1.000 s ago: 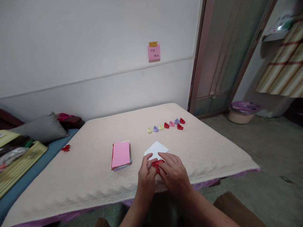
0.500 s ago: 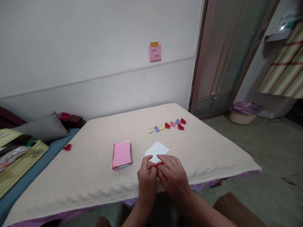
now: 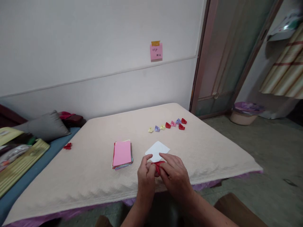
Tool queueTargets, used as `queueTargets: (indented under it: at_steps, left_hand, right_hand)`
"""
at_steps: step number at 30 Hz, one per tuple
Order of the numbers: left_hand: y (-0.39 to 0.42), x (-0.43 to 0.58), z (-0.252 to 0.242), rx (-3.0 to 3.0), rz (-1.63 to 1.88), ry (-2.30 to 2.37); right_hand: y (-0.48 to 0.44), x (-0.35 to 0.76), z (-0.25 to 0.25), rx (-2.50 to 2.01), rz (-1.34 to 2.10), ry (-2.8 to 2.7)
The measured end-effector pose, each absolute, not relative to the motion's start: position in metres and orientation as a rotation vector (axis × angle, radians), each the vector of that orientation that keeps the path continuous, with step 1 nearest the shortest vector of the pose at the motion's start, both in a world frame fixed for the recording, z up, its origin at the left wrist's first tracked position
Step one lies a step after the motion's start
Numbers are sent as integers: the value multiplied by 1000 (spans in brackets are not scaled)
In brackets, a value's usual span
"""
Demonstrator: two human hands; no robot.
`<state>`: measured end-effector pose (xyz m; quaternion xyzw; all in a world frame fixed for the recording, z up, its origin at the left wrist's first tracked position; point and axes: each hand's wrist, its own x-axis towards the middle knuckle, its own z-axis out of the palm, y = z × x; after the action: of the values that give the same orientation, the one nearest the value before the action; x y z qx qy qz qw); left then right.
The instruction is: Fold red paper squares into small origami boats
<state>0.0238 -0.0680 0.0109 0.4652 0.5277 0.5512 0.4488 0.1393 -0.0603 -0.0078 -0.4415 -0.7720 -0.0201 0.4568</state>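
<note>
Between my two hands is a small folded piece of red paper (image 3: 157,167), held close to the table's front edge. My left hand (image 3: 146,173) grips its left side with thumb and fingers. My right hand (image 3: 174,171) pinches the right side, its fingers partly covering the paper. A white square sheet (image 3: 157,150) lies flat just beyond my fingertips, turned cornerwise, its near corner partly hidden by the hands. To the left is a stack of coloured paper (image 3: 122,154) with a pink sheet on top.
Several small folded paper pieces (image 3: 168,125) in red, pink, purple and yellow lie in a row farther back on the cream-covered table (image 3: 99,183). Red scraps (image 3: 67,146) lie at the left edge. A pink note (image 3: 156,52) is taped to the wall. A lidded bin (image 3: 246,113) stands right.
My fingers have shifted on the red paper, and more of its red surface now shows between them. The view has moved slightly; the other papers stay in place.
</note>
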Motion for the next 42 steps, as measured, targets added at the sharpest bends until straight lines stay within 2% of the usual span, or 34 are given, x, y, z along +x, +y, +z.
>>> queueTargets:
  at_steps: [16,24,34,37,42]
  left_hand:
    - [-68,25,11,1084,1306,1224]
    - [-60,14,5,962,1270,1127]
    - [-56,9,7,1040,1410,1285]
    - [-57,8,9,1080,1410,1305]
    - [-58,10,12,1097,1399,1286]
  right_hand:
    - [-58,142,-8,-1110,-3,-1852]
    - [-55,145,-7,-1085,260,-1786]
    - [-47,151,-7,-1042,521,-1660]
    - [-47,152,-7,-1051,489,-1685]
    - [-51,152,-5,-1041,227,-1791]
